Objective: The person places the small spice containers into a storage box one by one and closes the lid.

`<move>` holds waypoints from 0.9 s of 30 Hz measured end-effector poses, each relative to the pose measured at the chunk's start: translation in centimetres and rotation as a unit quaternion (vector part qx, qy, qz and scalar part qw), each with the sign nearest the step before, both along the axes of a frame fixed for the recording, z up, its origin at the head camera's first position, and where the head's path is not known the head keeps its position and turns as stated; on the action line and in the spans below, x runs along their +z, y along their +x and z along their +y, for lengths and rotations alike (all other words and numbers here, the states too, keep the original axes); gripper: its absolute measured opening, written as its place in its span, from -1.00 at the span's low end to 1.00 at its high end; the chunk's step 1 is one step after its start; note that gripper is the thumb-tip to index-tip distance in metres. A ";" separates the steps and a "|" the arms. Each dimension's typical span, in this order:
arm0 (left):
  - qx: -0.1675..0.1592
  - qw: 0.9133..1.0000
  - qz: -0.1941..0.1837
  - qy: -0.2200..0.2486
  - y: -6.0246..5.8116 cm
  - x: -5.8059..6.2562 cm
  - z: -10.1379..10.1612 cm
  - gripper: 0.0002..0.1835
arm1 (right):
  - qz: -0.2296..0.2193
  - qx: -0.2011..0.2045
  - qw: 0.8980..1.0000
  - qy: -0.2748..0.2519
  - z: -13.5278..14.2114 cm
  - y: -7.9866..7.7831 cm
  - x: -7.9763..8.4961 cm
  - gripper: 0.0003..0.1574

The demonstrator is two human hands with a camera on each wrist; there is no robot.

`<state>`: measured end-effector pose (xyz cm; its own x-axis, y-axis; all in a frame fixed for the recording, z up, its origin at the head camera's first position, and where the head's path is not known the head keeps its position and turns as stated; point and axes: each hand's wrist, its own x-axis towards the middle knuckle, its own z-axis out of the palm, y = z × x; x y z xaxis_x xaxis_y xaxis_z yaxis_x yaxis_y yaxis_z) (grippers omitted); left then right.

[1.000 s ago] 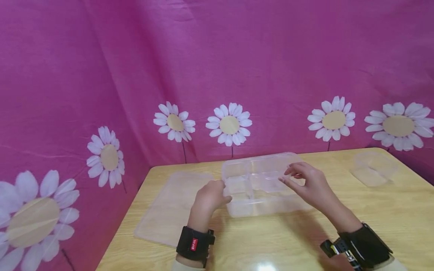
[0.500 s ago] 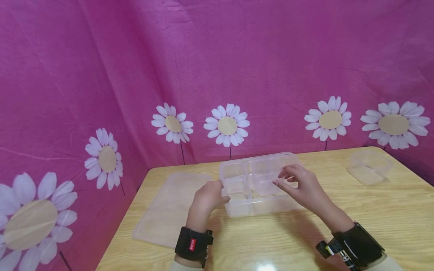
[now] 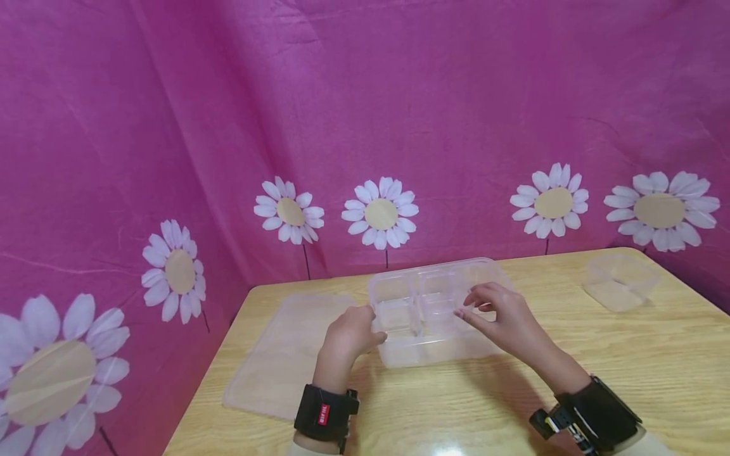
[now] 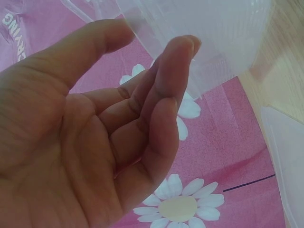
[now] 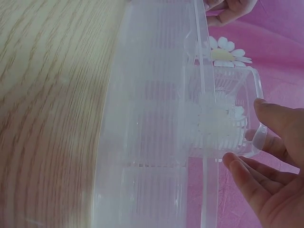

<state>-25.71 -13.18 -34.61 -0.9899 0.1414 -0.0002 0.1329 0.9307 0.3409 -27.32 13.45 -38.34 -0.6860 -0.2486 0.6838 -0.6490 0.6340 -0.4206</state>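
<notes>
In the head view a large clear plastic box (image 3: 439,351) stands on the table. My left hand (image 3: 350,332) holds its left end, thumb at the rim (image 4: 137,35) and fingers bent against the outside. My right hand (image 3: 504,313) pinches the edge of a small clear plastic container (image 5: 237,83) between thumb and fingers. That container is partly down inside the box, near its middle, its upper part standing above the rim in the right wrist view. Another small clear container (image 3: 397,316) sits in the left part of the box.
A flat translucent lid (image 3: 279,354) lies on the wooden table (image 3: 599,361) to the left. One more small clear container (image 3: 621,285) stands at the far right. A pink cloth with daisies (image 3: 456,126) hangs right behind the table.
My right hand has moved a little left with the small container, which now sits closer to the one on the left. My left hand stays at the box's left end.
</notes>
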 end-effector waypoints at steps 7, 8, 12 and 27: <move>-0.002 1.000 0.001 0.005 0.3 0.1 0.0 -0.59 | 0.001 -0.002 1.000 0.003 0.0 0.0 0.0 -0.81; -0.001 1.000 0.002 0.005 0.3 0.1 0.0 -0.59 | 0.001 -0.001 1.000 0.003 0.0 0.0 0.0 -0.81; 0.001 1.000 0.002 0.001 0.2 0.1 0.1 -0.61 | -0.002 0.000 1.000 0.006 0.0 0.0 0.0 -0.82; 0.000 1.000 0.002 0.002 0.1 -0.1 0.1 -0.56 | -0.008 0.007 1.000 0.010 -0.2 0.1 -0.1 -0.82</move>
<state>-25.57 -13.13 -34.68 -0.9900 0.1409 0.0045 0.1339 0.9293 0.3443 -27.19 13.30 -38.42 -0.6934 -0.2725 0.6671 -0.6513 0.6331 -0.4184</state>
